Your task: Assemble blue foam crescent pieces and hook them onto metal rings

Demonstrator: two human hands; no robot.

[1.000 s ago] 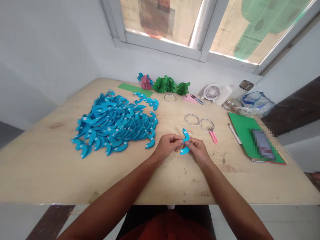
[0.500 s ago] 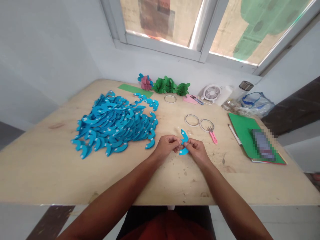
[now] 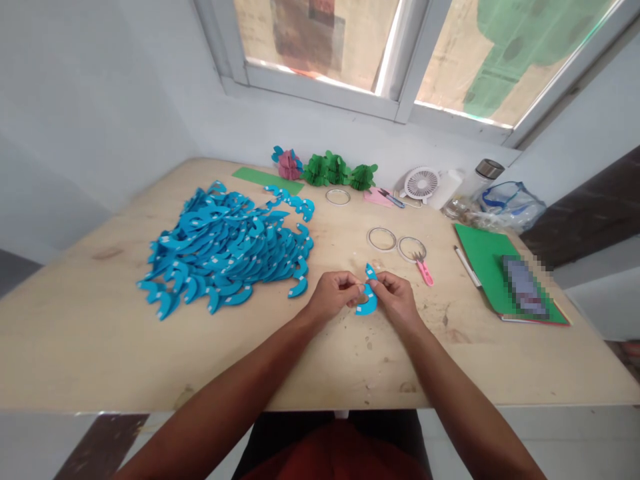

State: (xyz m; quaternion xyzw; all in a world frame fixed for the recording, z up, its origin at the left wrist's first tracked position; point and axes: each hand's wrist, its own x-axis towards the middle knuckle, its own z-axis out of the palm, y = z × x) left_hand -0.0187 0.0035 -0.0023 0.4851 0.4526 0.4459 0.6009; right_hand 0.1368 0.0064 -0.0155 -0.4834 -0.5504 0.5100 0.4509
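Note:
Near the middle of the wooden table, my right hand [image 3: 397,295] pinches a curved blue paper piece [image 3: 368,307] with small white squares on it. My left hand [image 3: 336,293] is closed at the piece's left side, fingertips pressed together; whatever is between them is too small to make out. To the left lies a large heap of similar blue pieces [image 3: 235,247], with a short chain of blue pieces [image 3: 295,203] behind it.
Tape rings [image 3: 381,239] and pink-handled snips [image 3: 425,272] lie beyond my hands. Green paper shapes [image 3: 335,170], a pink one [image 3: 289,165] and a white fan [image 3: 421,184] stand at the back. On the right are a green folder [image 3: 483,253], phone and pen [image 3: 467,267].
The blue piece has turned and shifted slightly between my hands, and its lower part now shows wider. My left fingertips have drawn a little away from my right ones. The view has shifted slightly.

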